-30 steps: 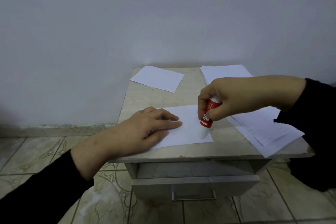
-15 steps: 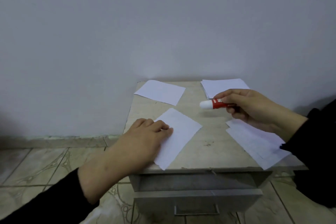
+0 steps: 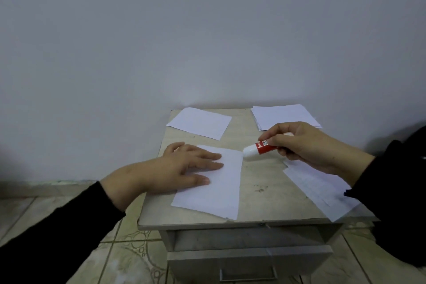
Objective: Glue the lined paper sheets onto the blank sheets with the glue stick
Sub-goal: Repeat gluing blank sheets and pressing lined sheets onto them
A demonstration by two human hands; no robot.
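Note:
A white paper sheet (image 3: 214, 189) lies at the front middle of the small tabletop (image 3: 260, 182). My left hand (image 3: 184, 168) rests flat on its left part, fingers straight. My right hand (image 3: 306, 145) grips a red and white glue stick (image 3: 255, 148), held nearly level with its white end pointing left, just beyond the sheet's upper right corner. Lined sheets (image 3: 322, 189) lie at the right under my right forearm. A stack of white sheets (image 3: 283, 115) sits at the back right and a single sheet (image 3: 199, 123) at the back left.
The table is a small stone-topped cabinet with a half-open drawer (image 3: 251, 260) below the front edge. A plain wall (image 3: 207, 30) stands directly behind it. Tiled floor (image 3: 129, 249) lies to the left and in front.
The glue stick was upright on the sheet's right end, then lifted off and turned level. My left hand has turned the sheet on the table, and the view has tilted upward.

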